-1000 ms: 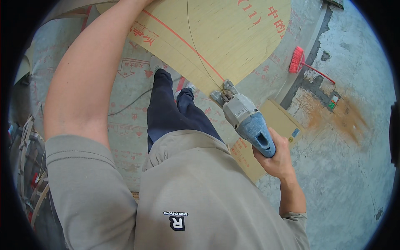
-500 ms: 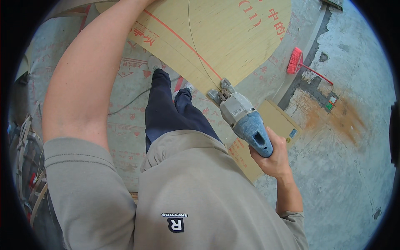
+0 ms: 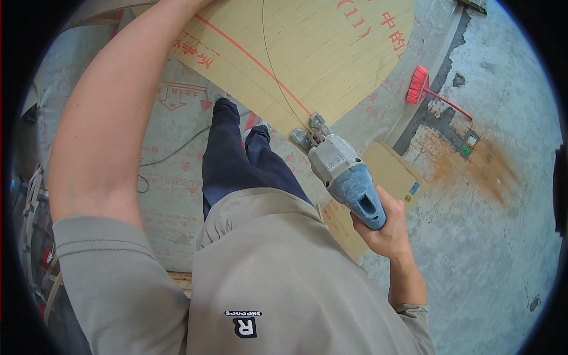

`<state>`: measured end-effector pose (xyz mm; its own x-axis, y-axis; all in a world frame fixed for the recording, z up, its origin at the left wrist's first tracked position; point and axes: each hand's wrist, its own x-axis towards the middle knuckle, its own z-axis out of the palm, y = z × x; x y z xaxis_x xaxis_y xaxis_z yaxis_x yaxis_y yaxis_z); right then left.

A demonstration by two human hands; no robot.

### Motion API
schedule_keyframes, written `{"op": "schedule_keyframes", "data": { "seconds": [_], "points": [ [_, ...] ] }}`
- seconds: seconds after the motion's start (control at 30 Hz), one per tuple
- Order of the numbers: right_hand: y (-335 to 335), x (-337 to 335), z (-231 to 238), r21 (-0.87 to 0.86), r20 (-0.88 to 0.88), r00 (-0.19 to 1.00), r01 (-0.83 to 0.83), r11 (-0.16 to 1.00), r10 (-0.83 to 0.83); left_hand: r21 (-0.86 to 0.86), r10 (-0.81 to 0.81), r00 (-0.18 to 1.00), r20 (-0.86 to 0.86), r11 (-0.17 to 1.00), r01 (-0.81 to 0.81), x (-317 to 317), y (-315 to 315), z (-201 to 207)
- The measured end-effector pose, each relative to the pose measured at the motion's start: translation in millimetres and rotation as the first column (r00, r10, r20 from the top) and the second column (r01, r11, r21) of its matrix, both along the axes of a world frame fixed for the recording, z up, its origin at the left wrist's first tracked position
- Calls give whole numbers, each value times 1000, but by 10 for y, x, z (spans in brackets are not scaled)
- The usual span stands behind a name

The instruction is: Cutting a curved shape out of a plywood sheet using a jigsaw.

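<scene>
My right hand (image 3: 387,228) is wrapped round the rear of a blue and grey jigsaw (image 3: 343,171). The jigsaw's metal foot (image 3: 309,131) rests at the near edge of a yellowish plywood board (image 3: 319,59). A thin dark curved line runs across the board to the foot, beside a straight red stripe. Reaching forward on the left, my left arm (image 3: 112,124) ends at the top edge of the picture. Only the wrist end of my left hand (image 3: 204,2) shows, by the board; its fingers are out of sight.
A red broom (image 3: 419,84) lies at the right by a step edge. Behind the jigsaw there is another tan board (image 3: 387,174) on the floor. Printed protective sheeting (image 3: 171,207) covers the floor around my legs, with a dark cable (image 3: 177,149) across it. Clutter (image 3: 38,236) stands at far left.
My left arm has shifted slightly left. The plywood and the jigsaw appear a little further left and lower, with the foot still at the board's near edge.
</scene>
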<state>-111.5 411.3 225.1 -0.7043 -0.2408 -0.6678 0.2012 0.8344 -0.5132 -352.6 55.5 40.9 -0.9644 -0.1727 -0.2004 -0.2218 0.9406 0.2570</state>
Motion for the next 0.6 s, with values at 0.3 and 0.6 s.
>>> {"op": "schedule_keyframes", "data": {
  "seconds": [0.3,0.6],
  "points": [
    [-21,-7,0,-16,-14,1000,10,1000,-10,10,-106,994,-4,994,106,-23,-13,46],
    [-26,-20,5,-22,-17,1000,1,1000,-1,10,-90,996,-11,996,90,-22,6,64]
  ]
}}
